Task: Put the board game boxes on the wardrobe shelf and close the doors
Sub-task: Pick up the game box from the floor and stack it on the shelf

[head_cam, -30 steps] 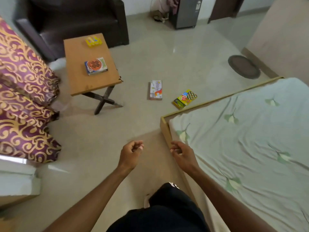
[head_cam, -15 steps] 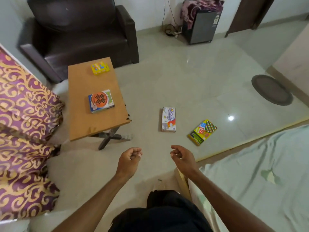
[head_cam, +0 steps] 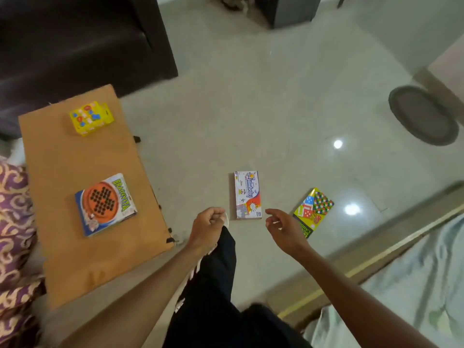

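- White board game box (head_cam: 248, 195): lies flat on the floor, face up, long axis running straight away from the person, near short end just ahead of the two hands.
- Multicoloured board game box (head_cam: 313, 212): flat on the floor to the right of the white box, apart from it, long axis diagonal, far end pointing up-right toward the bed frame.
- Brainvita box (head_cam: 105, 204): flat on the wooden table (head_cam: 75, 156), slightly skewed to the table edges.
- Small yellow box (head_cam: 91, 118): at the table's far end.
- Left hand (head_cam: 208, 226): curled into a fist, nothing seen in it.
- Right hand (head_cam: 283, 228): fingers loosely bent, empty, above the floor between the two floor boxes.
- Surface: glossy pale tiled floor (head_cam: 251, 109) with light reflections.
- Room: dark armchair (head_cam: 75, 41) behind the table; round mat (head_cam: 421, 115) far right; bed (head_cam: 414, 285) with pale sheet at right; purple-and-gold patterned fabric (head_cam: 15, 222) at left.
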A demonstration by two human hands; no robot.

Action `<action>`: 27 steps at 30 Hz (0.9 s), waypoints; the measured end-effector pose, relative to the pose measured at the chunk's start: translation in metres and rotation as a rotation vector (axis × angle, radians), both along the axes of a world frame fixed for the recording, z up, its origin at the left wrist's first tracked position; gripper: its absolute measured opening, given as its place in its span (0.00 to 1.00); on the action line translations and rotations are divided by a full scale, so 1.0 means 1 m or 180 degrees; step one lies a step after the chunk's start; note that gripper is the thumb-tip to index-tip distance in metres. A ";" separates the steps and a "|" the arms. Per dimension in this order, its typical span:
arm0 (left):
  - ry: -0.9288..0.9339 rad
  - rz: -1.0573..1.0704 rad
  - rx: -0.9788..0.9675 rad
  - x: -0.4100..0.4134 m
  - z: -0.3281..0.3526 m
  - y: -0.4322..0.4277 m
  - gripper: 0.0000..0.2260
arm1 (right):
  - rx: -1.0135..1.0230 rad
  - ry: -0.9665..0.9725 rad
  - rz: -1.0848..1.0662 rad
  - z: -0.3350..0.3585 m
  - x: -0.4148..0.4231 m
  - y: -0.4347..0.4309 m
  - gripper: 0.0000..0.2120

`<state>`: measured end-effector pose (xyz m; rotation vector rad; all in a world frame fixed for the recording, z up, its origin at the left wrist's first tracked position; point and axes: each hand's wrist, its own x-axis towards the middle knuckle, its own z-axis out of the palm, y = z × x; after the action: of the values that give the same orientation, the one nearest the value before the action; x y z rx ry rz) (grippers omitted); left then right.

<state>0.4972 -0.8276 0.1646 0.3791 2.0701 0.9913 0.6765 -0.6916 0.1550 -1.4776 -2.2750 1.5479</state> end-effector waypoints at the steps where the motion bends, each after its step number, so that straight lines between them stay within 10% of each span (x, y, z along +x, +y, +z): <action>1: -0.0057 -0.0116 -0.0159 -0.016 -0.019 0.023 0.09 | -0.0045 -0.0136 0.0025 -0.019 -0.013 0.020 0.14; 16: -0.0470 -0.1732 -0.1768 -0.112 -0.490 0.249 0.20 | -0.0567 -0.1236 0.0479 -0.495 -0.113 0.189 0.24; 21: -0.0761 -0.0619 -0.1982 -0.089 -0.631 0.256 0.34 | -0.0667 -0.1280 0.0296 -0.635 -0.117 0.205 0.29; 27: -0.0723 -0.0011 -0.1529 -0.089 -0.625 0.258 0.34 | -0.0602 -0.0674 -0.0249 -0.628 -0.136 0.211 0.26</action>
<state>0.4078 -0.5691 -0.4607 0.0185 2.0134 0.4807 0.5406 -0.4804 -0.4735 -1.8363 -2.1939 1.7001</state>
